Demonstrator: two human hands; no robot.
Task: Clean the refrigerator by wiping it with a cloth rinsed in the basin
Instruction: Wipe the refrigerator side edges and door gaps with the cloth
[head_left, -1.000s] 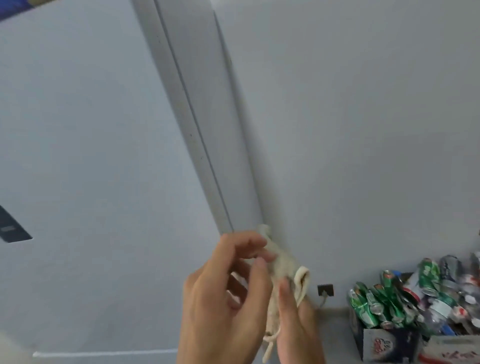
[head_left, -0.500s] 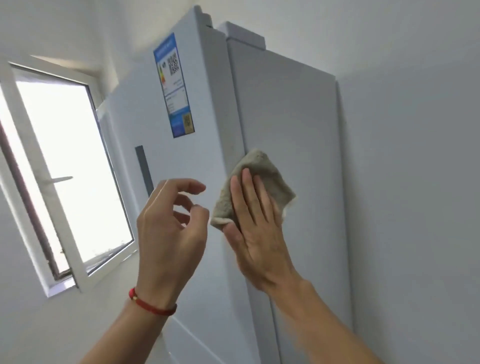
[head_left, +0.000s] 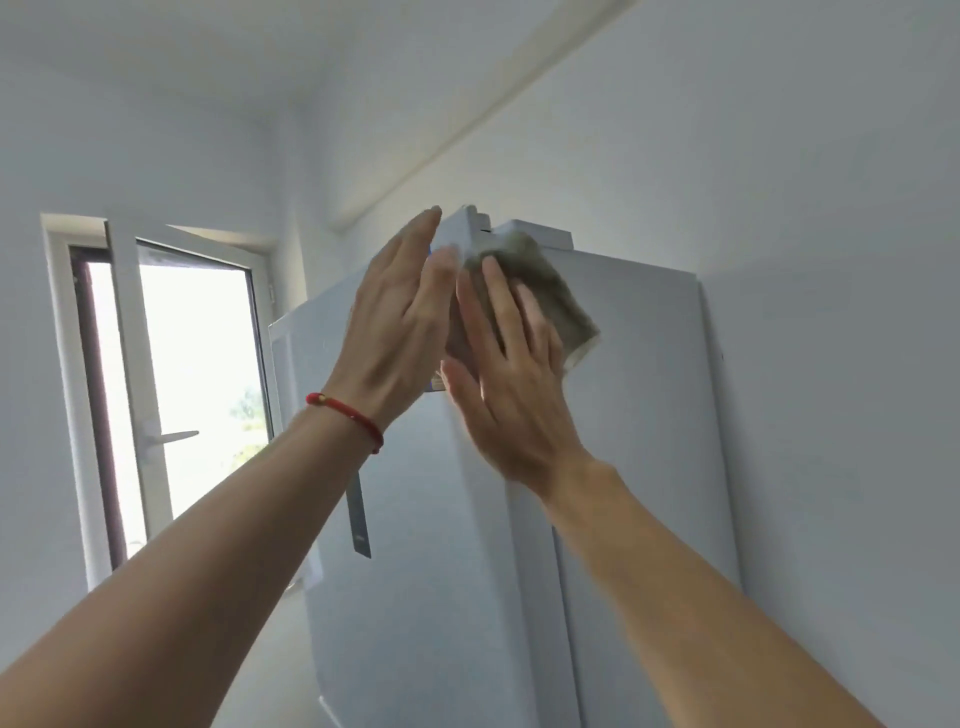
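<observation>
grey-green cloth (head_left: 540, 296) flat on refrigerator (head_left: 639, 415) side panel, near top edge. right hand (head_left: 506, 384) on it, fingers straight, pressing. left hand (head_left: 397, 322) just beside, open, empty. panel runs long downward; right hand nearer, likely wipes.

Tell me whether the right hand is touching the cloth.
Touching. The head view shows the right hand lying flat on the cloth, straight fingers pressing it against the refrigerator.

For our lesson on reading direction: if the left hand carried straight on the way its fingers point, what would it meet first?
Probably the top front corner of the tall white refrigerator: the left hand points up towards it with straight fingers, though depth is unclear.
</observation>
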